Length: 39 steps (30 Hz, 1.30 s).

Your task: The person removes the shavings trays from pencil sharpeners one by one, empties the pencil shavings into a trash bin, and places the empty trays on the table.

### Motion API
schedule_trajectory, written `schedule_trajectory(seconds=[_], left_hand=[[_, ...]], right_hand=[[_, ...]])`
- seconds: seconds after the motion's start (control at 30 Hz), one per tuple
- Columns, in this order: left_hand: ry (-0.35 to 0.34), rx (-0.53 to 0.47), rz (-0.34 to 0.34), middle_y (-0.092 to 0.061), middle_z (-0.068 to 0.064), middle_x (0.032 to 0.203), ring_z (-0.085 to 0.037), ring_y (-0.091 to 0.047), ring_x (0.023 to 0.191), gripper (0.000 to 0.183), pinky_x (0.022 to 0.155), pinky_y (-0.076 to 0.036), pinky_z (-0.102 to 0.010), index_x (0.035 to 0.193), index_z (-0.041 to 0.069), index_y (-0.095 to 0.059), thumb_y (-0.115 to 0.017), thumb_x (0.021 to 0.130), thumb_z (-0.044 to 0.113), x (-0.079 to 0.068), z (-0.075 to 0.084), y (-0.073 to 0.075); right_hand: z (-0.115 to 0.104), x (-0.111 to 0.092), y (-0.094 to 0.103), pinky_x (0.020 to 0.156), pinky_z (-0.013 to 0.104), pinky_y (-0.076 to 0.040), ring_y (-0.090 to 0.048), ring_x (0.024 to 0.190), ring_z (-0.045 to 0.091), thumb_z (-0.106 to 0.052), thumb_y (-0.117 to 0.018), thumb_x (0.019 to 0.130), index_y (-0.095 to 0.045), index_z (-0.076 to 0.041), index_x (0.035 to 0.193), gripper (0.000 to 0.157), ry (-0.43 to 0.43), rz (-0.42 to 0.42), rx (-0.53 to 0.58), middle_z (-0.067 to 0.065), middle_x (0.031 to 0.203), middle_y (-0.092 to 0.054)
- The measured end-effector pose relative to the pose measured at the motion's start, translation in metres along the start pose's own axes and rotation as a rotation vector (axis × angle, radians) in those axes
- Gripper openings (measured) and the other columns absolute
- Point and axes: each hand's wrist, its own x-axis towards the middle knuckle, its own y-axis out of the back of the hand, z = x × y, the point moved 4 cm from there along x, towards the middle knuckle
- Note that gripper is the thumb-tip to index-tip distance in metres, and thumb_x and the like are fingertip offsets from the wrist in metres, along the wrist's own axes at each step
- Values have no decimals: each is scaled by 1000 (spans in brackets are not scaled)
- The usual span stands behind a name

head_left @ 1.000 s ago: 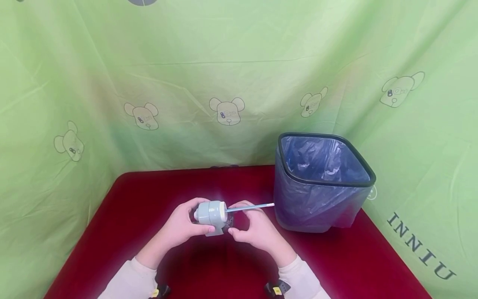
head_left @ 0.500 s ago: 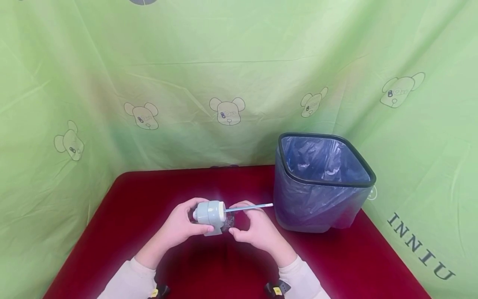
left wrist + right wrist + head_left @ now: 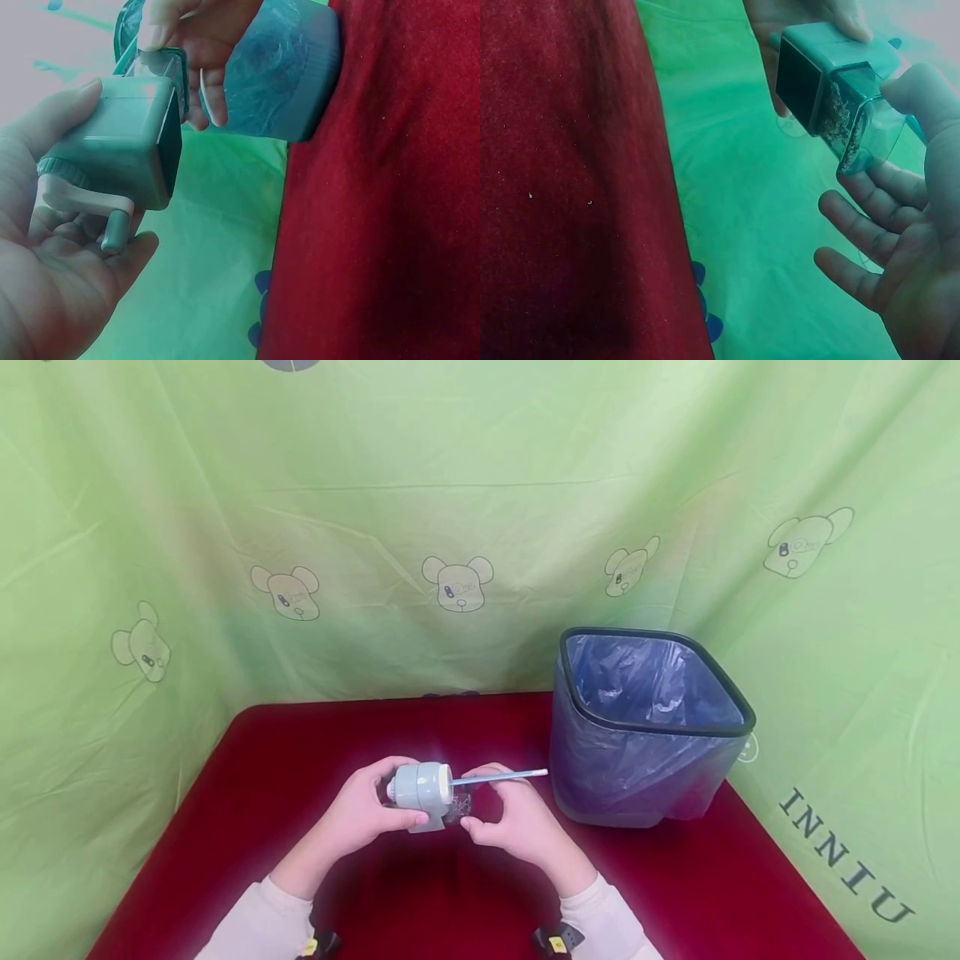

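My left hand [image 3: 367, 810] grips a pale blue-grey crank pencil sharpener [image 3: 423, 785], held sideways above the table. A light blue pencil [image 3: 502, 777] sticks out of its front toward the right. The white crank [image 3: 86, 199] with its grey knob shows below my left thumb in the left wrist view. With thumb and fingers my right hand [image 3: 517, 818] pinches the clear shavings drawer [image 3: 877, 124], which juts partly out of the sharpener's body. Shavings [image 3: 838, 112] lie inside it.
To the right stands a bin [image 3: 637, 772] with a black rim and a bluish plastic liner, close to the pencil's end. Dark red cloth [image 3: 300, 752] covers the table. A green curtain [image 3: 360, 527] with printed bear heads hangs around the back and sides.
The sharpener has shifted slightly left in my left hand, with the pencil. Slightly more of the clear drawer shows between the sharpener and my right hand.
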Motion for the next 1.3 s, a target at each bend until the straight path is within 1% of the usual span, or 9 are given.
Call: schedule_trajectory(seconds=[0.13,0.3,0.37,0.53,0.6,0.73,0.9,1.13,1.3], left_hand=[[-1,-7,-2,-69,-6,110,-25,-68,94,66,77,-60,-35,128,18,-63,-96,71,22,-1,0,0],[-4,-12,2,-69,-6,111,-24,-68,94,66,77,-60,-35,128,16,-63,-95,71,21,0,0,0],[-10,-12,1,-69,-7,111,-24,-68,94,65,77,-60,-34,128,15,-63,-95,72,21,0,0,1],[-22,-11,1,-69,-9,110,-23,-68,93,64,76,-59,-33,128,11,-63,-94,73,20,0,0,1],[-25,-6,2,-69,-10,110,-24,-68,93,64,76,-59,-33,128,11,-63,-94,73,20,0,1,1],[-23,6,3,-69,-11,109,-26,-68,92,64,76,-59,-33,128,10,-63,-94,72,20,0,1,1],[-15,15,15,-69,-9,109,-24,-67,91,65,75,-59,-33,128,12,-63,-95,71,21,0,0,3],[-14,24,9,-68,-10,111,-24,-67,93,65,76,-59,-33,129,13,-63,-94,72,22,1,-1,3],[-9,22,23,-69,-8,110,-22,-68,91,66,75,-60,-33,128,14,-63,-95,71,22,2,-2,5]], right_hand=[[1,-1,0,101,40,-52,-64,113,8,-22,-88,76,-66,-22,124,54,5,1,3,-9,118,-66],[1,-1,1,103,45,-51,-65,116,19,-20,-87,77,-65,-21,125,53,0,2,36,1,120,-68],[1,-1,1,103,46,-51,-65,116,20,-19,-87,76,-65,-21,125,53,-5,3,45,3,119,-69],[1,-2,2,103,44,-51,-64,114,10,-19,-88,75,-66,-25,123,53,-24,9,38,-7,116,-68],[1,-2,2,103,44,-51,-64,113,9,-19,-88,75,-66,-26,122,52,-29,8,36,-10,114,-67],[2,-3,2,102,45,-51,-66,113,15,-20,-87,76,-66,-25,123,52,-27,4,27,-5,115,-68],[2,-2,2,103,46,-50,-66,115,21,-20,-87,77,-65,-22,126,53,-3,7,19,2,119,-69],[3,-2,4,104,45,-50,-66,116,20,-20,-87,76,-66,-24,125,53,-19,4,15,1,119,-69],[5,-2,6,103,44,-51,-65,115,14,-24,-87,76,-67,-18,124,51,-16,23,-44,-4,117,-69]])
